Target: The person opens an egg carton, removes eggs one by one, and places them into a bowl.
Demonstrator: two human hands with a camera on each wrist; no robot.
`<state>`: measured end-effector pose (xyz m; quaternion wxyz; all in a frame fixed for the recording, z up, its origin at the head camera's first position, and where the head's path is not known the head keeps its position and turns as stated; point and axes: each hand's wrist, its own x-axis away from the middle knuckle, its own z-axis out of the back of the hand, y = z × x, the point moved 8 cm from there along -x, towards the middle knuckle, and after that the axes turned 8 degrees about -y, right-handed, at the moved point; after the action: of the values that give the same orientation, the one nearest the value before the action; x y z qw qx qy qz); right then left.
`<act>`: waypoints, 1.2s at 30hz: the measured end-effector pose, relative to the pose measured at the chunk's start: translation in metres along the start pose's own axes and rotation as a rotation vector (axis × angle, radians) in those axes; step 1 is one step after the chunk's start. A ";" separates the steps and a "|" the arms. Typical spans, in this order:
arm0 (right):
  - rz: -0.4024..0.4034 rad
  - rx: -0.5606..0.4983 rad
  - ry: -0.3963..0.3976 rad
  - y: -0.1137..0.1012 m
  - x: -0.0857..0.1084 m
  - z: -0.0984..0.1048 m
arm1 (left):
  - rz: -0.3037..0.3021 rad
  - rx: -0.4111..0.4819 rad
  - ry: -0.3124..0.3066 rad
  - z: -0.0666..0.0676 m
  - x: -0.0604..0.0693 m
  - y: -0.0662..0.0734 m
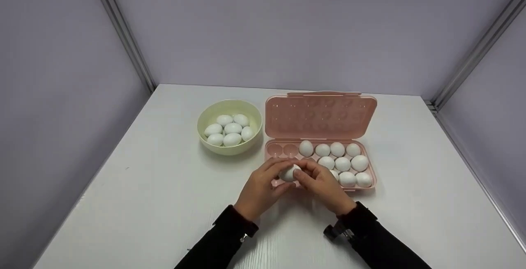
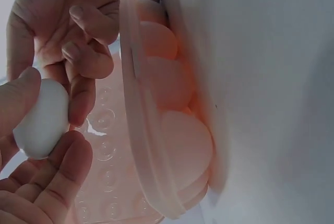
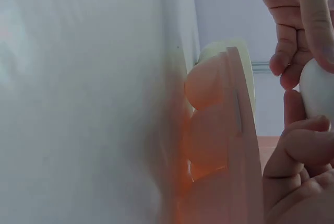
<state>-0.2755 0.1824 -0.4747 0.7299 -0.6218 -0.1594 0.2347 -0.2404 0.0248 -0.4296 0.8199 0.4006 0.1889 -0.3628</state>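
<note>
Both hands hold one white egg (image 1: pixel 289 173) above the left front part of a pink egg carton (image 1: pixel 274 150). My left hand (image 1: pixel 257 187) has its fingers round the egg from the left; my right hand (image 1: pixel 326 187) has its thumb against the egg's right side. In the left wrist view the egg (image 2: pixel 44 119) lies between fingers of the left hand (image 2: pixel 42 182) and right hand (image 2: pixel 68 25). The right wrist view shows the egg (image 3: pixel 318 93) partly, with the right hand (image 3: pixel 308 177) below and left hand (image 3: pixel 308 10) above. The hands hide some carton cups.
Several white eggs (image 1: pixel 342 164) sit in the carton's middle and right cups; two back-left cups are bare. Its pink lid (image 1: pixel 320 117) stands raised behind. A pale green bowl (image 1: pixel 230 150) with several eggs stands at its left. Walls border the white table (image 1: pixel 156 170).
</note>
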 end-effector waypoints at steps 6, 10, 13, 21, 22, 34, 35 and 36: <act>0.064 0.084 0.007 -0.006 0.002 -0.001 | -0.016 0.007 0.013 -0.001 0.001 0.000; 0.123 0.224 0.084 -0.010 0.003 0.005 | -0.013 -0.007 0.021 0.000 0.001 0.000; 0.130 0.293 0.157 -0.011 0.004 0.011 | 0.000 -0.018 0.034 0.001 0.002 -0.001; 0.018 0.294 0.105 0.002 -0.001 0.011 | 0.025 -0.082 0.083 0.013 0.003 -0.004; 0.007 0.289 0.092 0.003 -0.001 0.010 | 0.027 -0.086 0.094 0.016 0.002 -0.005; -0.009 0.229 0.011 0.008 -0.004 0.002 | 0.163 -0.114 0.185 0.081 -0.011 -0.040; -0.013 0.233 0.014 0.008 -0.003 0.002 | 0.187 -0.116 0.192 0.087 -0.013 -0.047; -0.015 0.237 0.017 0.008 -0.003 0.003 | 0.218 -0.114 0.199 0.093 -0.015 -0.055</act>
<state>-0.2804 0.1842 -0.4820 0.8013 -0.5321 -0.1290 0.2411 -0.2896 -0.0647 -0.3925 0.8530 0.4055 0.2449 -0.2190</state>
